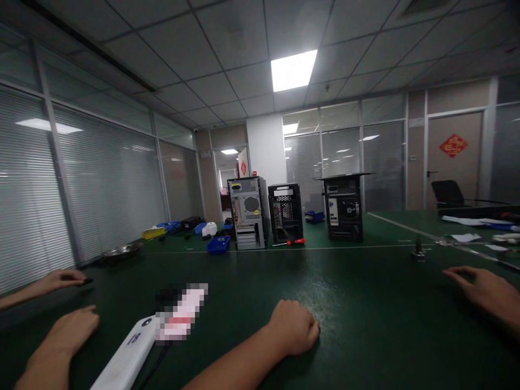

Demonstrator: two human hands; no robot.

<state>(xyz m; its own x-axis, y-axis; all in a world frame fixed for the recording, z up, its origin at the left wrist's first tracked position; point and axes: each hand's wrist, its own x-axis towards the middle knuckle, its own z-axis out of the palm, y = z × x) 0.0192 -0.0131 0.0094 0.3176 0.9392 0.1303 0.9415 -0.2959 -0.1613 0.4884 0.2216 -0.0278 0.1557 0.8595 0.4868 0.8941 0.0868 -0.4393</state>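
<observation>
My left hand (293, 326) rests on the green tabletop (365, 319) in the middle, back up and fingers curled in. Its palm side is hidden, so I cannot see whether anything is inside. At the right edge is my right hand (485, 292), thumb and fingers apart, with nothing visible between them. A small dark metal part (418, 252) stands beyond its fingertips, not touched. Left of my left forearm lies a long white object (125, 352) marked "18", with a blurred-out pink patch at its far end and a dark cable (156, 365) alongside.
At left are another person's hands, one (67, 330) near the table and one (65, 278) with a small black piece. Farther back stand three computer cases (260, 214), a red-handled screwdriver (296, 242), a blue bin (218, 245) and a metal bowl (122, 250). Papers (465, 237) lie at right.
</observation>
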